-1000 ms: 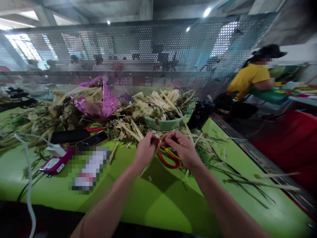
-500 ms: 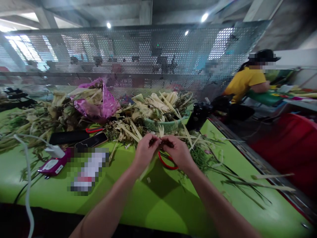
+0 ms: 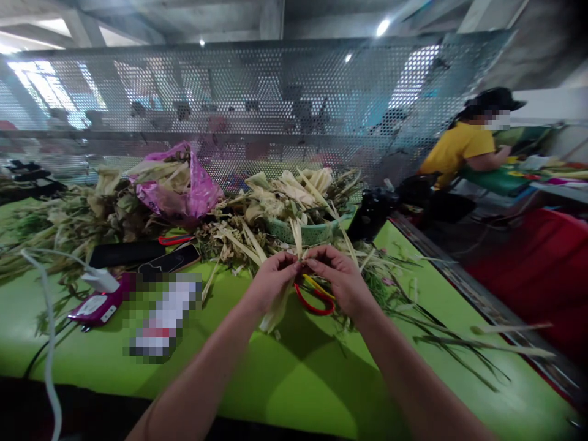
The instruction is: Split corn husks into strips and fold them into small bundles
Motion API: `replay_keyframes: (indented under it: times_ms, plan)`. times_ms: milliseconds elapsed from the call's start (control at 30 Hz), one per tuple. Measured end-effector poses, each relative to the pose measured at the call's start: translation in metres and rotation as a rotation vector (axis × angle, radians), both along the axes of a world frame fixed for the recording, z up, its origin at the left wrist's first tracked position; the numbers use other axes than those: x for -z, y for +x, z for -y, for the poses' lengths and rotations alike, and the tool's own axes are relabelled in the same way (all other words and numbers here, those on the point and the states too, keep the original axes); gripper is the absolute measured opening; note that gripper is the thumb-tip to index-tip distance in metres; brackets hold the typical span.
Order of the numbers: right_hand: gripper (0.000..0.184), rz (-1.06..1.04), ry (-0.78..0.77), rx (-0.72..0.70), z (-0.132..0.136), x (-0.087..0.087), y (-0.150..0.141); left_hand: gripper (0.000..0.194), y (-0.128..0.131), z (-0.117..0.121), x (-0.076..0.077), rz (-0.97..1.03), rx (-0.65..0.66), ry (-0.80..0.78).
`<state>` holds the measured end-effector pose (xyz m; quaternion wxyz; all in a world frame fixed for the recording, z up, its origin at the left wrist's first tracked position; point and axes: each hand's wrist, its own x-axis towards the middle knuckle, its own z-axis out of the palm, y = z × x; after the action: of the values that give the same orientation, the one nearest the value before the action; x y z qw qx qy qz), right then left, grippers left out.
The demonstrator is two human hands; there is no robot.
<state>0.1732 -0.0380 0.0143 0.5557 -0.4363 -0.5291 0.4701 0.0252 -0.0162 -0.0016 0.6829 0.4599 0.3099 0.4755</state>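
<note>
My left hand [image 3: 270,283] and my right hand [image 3: 340,275] meet over the table, fingertips pinched together. Between them is a small bundle of pale dried corn husk [image 3: 297,234], its narrow strips pointing up and away from me. The wider lower end of the husk hangs below my left fingers. A dark green spot shows where my fingertips join, too small to make out. Just under my right hand lie scissors [image 3: 316,306] with red and yellow handles. Behind my hands stands a green basket [image 3: 316,234] heaped with dry husks [image 3: 303,187].
On the green table [image 3: 220,361] are a pink bag [image 3: 199,196] of husks, a phone [image 3: 169,262], red-handled pliers [image 3: 174,239], a purple power bank [image 3: 98,306] with a white cable, and stalks at right. A perforated metal screen [image 3: 257,92] stands behind. A person in yellow [image 3: 463,147] sits at right.
The husk bundle now shows longer strips above my fingers and its wide end below. My right hand has shifted slightly right and turned, uncovering more of the scissors.
</note>
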Motion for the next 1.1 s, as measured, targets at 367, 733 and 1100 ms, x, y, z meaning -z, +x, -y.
replay_keyframes:
  times_ms: [367,733,1100]
  plan:
    - [0.021,0.180,0.071,0.078,0.001,0.001,0.002,0.012,0.001,-0.002,0.008,-0.216,-0.115,0.225]
    - [0.024,-0.074,-0.095,0.085,-0.004,0.007,0.000,0.011,0.006,0.004,0.006,-0.191,-0.088,0.258]
    - [0.023,-0.290,-0.104,0.090,-0.004,0.002,0.004,0.026,0.002,0.003,0.002,-0.045,0.036,0.084]
